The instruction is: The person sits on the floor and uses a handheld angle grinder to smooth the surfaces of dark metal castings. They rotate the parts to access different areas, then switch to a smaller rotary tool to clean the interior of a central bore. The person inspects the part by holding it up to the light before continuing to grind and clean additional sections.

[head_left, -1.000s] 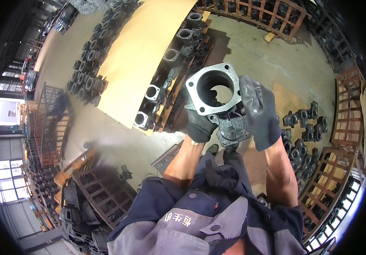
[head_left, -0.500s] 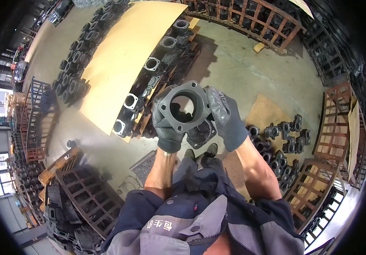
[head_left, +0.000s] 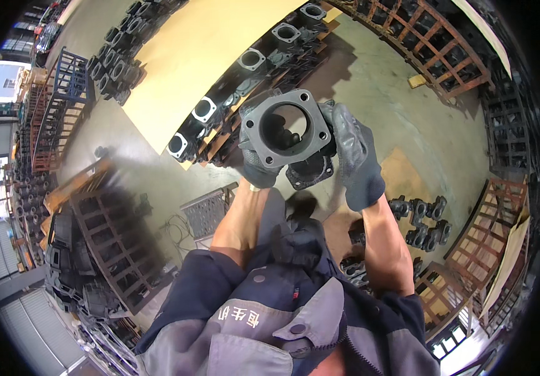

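Observation:
A dark grey flanged metal casting (head_left: 312, 145) is held up in front of my chest. Its square flange, with a hole at each corner and a large round bore, faces up. A second, darker flange (head_left: 311, 178) shows below it. My left hand (head_left: 259, 156), in a dark glove, grips the casting's left side; part of its fingers is hidden behind the flange. My right hand (head_left: 359, 156), gloved too, is at the right side. Its thumb stands off the flange edge, while the other fingers reach partly out of sight behind the casting.
Beyond my hands, similar castings (head_left: 252, 59) line the edge of a pallet stack beside a yellow sheet (head_left: 182, 75). More castings (head_left: 417, 210) sit on brown board on the floor at right. Rusty metal crates (head_left: 433, 44) stand at the far right, another crate (head_left: 116, 241) at left.
The casting and both hands have shifted up and slightly right in view, and the flange has turned a little. My right thumb has come away from the flange edge. The surroundings have shifted in view.

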{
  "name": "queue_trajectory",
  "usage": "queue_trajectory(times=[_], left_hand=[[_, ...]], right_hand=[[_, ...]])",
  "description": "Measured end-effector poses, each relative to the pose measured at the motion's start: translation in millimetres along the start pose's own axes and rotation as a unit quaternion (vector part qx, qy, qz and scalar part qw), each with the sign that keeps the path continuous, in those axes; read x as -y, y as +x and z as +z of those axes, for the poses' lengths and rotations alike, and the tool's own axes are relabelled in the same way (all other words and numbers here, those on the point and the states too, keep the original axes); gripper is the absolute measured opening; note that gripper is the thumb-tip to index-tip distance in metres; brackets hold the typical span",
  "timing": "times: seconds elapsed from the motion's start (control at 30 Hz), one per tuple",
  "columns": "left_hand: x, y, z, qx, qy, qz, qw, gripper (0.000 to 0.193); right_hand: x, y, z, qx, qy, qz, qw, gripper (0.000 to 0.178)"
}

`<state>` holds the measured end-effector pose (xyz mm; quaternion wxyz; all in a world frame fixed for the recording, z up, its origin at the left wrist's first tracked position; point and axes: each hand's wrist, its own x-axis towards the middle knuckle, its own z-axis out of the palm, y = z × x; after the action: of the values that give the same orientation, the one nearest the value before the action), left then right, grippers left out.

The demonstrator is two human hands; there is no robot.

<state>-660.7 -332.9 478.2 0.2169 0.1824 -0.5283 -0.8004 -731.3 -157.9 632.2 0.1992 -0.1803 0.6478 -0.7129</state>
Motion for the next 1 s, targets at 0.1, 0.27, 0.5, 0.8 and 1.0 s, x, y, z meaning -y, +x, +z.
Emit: queue_trajectory(times=[0.1,0.27,0.5,0.8,1.0], left_hand=[[-1.2,12.8,3.3,-0.021,0.064,0.017,0.998,0.069],[-8.0,62.1,1.8,-0.030,0.181,0.116,0.976,0.031],[-67.4,153.2,-0.8,0.013,-0.191,-0.005,0.982,0.034],[-181.1,194.4,34.2,0.165,0.486,0.326,0.794,0.022],[-192.0,193.8,53.6,0.154,0.556,0.338,0.744,0.012]], right_hand=[[-21.6,20.7,2.3,0.000,-0.021,-0.010,1.000,0.037],[-27.7,76.9,13.7,0.004,-0.026,0.013,1.000,0.034],[-67.8,168.3,17.7,0.000,-0.134,-0.113,0.985,0.029],[-92.8,246.1,44.8,0.033,0.207,0.154,0.966,0.040],[-122.5,280.8,57.2,0.083,0.206,0.138,0.965,0.039]])
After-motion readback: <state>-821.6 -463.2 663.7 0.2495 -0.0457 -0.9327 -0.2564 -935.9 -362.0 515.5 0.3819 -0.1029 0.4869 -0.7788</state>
